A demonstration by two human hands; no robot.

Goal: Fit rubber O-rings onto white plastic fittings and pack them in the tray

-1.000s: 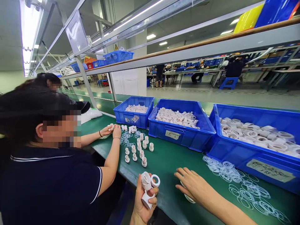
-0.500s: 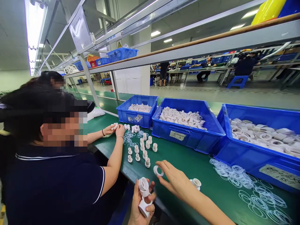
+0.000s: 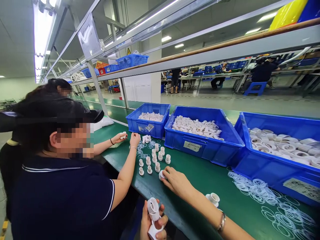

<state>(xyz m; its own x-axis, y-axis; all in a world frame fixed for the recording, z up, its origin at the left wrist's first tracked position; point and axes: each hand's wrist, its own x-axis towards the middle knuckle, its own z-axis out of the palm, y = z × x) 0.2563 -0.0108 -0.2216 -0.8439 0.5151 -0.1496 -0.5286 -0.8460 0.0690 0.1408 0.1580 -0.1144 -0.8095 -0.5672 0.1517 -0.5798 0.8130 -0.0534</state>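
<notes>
Near the front edge of the bench, my left hand [image 3: 145,224] is closed around white plastic fittings [image 3: 153,207], one above another, with round open ends showing. My right hand [image 3: 178,181] reaches across the green bench, thumb and fingers pinching a white plastic ring [image 3: 162,174] low at the bench top. It sits at the front of a group of small upright white fittings [image 3: 148,160]; my fingers partly hide what is under it. Beside my right forearm stands another white fitting [image 3: 214,198].
Blue bins [image 3: 200,146] of white fittings line the back of the bench. Thin clear rings [image 3: 260,191] lie in a loose pile at right, and more [image 3: 143,150] at left. A co-worker [image 3: 67,196] sits close on the left, hands over the bench. A shelf rail [image 3: 190,55] crosses above.
My right hand has lowered the white ring to the front fitting of the group. My left hand keeps its fittings. The co-worker's two hands have moved apart. The view has shifted slightly.
</notes>
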